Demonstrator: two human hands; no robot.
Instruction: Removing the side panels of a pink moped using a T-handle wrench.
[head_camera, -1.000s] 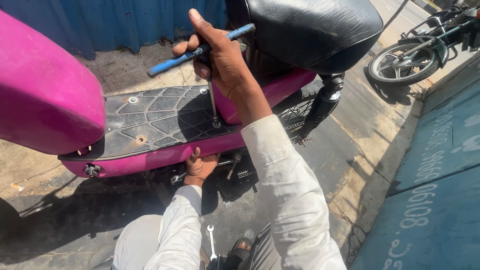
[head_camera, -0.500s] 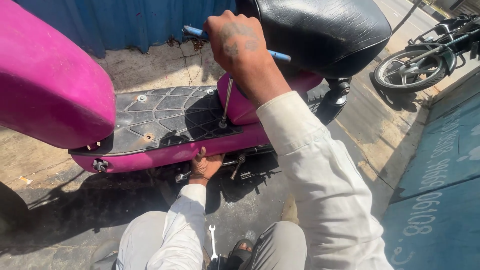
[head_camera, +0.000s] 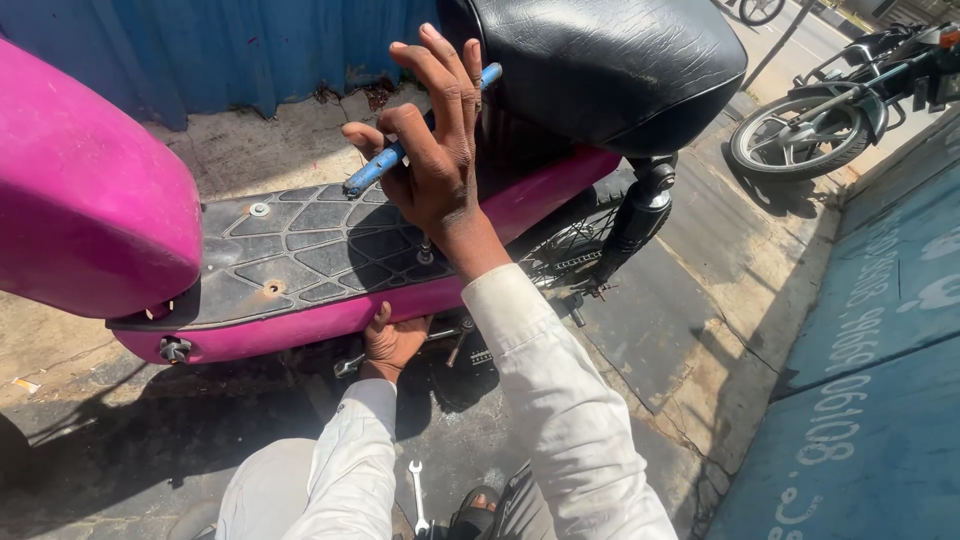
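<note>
My right hand (head_camera: 437, 150) holds the blue crossbar of a T-handle wrench (head_camera: 372, 168), fingers partly spread over it. The wrench's steel shaft runs down behind my palm to a bolt (head_camera: 426, 254) on the black footboard (head_camera: 300, 245) of a pink scooter (head_camera: 90, 210). My left hand (head_camera: 392, 340) reaches under the footboard's pink lower edge and presses up against the underside; what its fingers grip is hidden.
A black seat (head_camera: 610, 65) rises just behind my right hand. A small spanner (head_camera: 417, 495) lies on the ground between my knees. A parked motorcycle (head_camera: 830, 110) stands at the far right, a blue wall (head_camera: 200, 50) behind, and a blue painted slab (head_camera: 870, 350) to the right.
My right hand has turned the blue handle round over the last second, from a closed grip to fingers spread. The left hand stays under the footboard.
</note>
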